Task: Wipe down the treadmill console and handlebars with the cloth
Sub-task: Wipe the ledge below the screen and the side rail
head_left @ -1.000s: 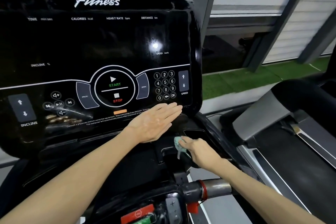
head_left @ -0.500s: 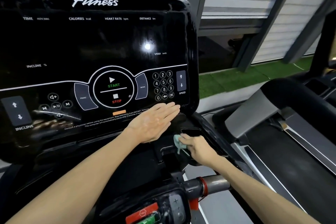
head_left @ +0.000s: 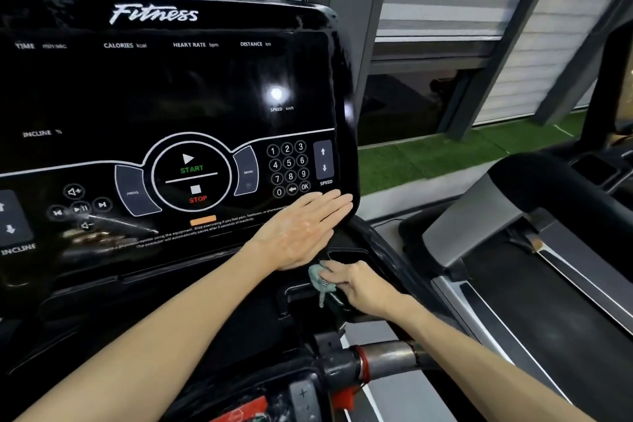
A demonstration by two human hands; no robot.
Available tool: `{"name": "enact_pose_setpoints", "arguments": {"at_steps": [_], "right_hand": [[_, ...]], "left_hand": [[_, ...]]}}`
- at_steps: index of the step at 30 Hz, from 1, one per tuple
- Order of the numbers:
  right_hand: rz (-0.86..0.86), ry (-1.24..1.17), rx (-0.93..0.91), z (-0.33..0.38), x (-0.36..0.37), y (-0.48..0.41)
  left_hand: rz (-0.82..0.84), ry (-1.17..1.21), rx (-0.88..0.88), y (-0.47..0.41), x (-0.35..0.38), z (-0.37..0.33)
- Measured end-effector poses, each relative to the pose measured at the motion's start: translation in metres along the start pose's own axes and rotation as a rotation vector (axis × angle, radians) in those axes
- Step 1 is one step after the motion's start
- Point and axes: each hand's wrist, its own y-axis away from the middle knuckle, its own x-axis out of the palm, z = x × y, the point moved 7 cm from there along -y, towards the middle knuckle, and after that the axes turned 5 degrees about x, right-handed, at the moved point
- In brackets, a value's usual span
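Note:
The black glossy treadmill console fills the left and centre, with START and STOP buttons and a number keypad. My left hand lies flat, fingers together, on the console's lower right corner and holds nothing. Just below it my right hand presses a crumpled pale green cloth into the black tray recess under the console. A metal handlebar with a red ring runs across the bottom centre, below my right forearm.
A second treadmill with a black belt stands on the right. Green turf and windows with blinds lie beyond. A red safety key area sits at the bottom edge.
My right hand has slid the cloth a little up and back in the recess, closer under my left hand. The left hand has stayed on the console corner. The view has panned slightly right.

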Motion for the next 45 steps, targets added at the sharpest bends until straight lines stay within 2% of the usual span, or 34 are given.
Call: {"name": "enact_pose_setpoints", "arguments": {"at_steps": [4,12,16,22,28,34,41,45], "right_hand": [[0.023,-0.068,-0.097,-0.004,0.001,-0.010],[0.332,-0.132,-0.271,-0.048,-0.007,0.044],[0.320,-0.066,-0.333,-0.055,-0.009,0.045],[0.266,0.061,-0.607,-0.003,0.017,0.026],[0.305,-0.119,-0.508,-0.046,-0.005,0.043],[0.291,-0.160,-0.368,-0.100,-0.029,0.061],[0.278,-0.052,-0.480,-0.035,-0.005,0.046],[0.246,-0.038,-0.468,-0.034,0.003,0.053]], "left_hand": [[0.050,-0.020,-0.071,-0.016,0.015,-0.001],[0.128,-0.121,-0.111,-0.015,0.028,-0.001],[0.140,-0.166,-0.135,-0.016,0.024,-0.002],[0.163,-0.195,-0.145,-0.016,0.025,-0.003],[0.158,-0.173,-0.156,-0.016,0.025,-0.002],[0.157,-0.185,-0.158,-0.016,0.025,-0.003],[0.140,-0.196,-0.157,-0.017,0.024,-0.003],[0.166,-0.200,-0.162,-0.016,0.027,-0.002]]}}
